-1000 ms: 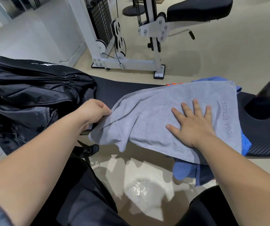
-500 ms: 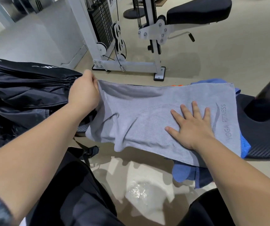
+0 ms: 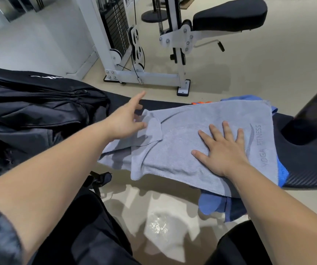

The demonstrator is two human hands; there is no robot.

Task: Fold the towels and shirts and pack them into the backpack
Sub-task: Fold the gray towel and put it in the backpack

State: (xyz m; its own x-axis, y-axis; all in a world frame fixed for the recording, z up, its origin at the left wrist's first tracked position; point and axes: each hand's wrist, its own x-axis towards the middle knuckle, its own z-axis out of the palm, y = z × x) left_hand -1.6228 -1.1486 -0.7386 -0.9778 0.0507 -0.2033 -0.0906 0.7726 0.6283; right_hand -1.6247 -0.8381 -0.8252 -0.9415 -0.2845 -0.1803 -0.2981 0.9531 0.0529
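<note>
Since half a second ago the left hand has let go of the grey towel: the end it held lifted toward 12 o'clock now lies dropped over the towel's left part as a rumpled flap. That hand hovers at the towel's 9 o'clock end with its fingers spread and straight, grasping nothing. Its lowest fingertip sits right at the flap's edge, though blur hides whether it touches. The right hand has not shifted. It lies flat on the towel, palm down, fingers splayed and straight toward 12 o'clock, pressing the cloth and gripping nothing. The towel lies on the black bench, with its long axis running from about 8 o'clock to 2 o'clock across the view. Its printed end, reading YOGA FITNESS, points to 3 o'clock, and the lettering runs along the short edge. The near left corner hangs over the bench's near edge at about 7 o'clock. A blue garment lies under the towel, showing past it at 5 o'clock and at 1 o'clock, and an orange scrap peeks out at the far edge. The black backpack rests at 9 o'clock of the towel, just beside the left hand, zips facing up. A white weight machine stands on the floor at 12 o'clock.
</note>
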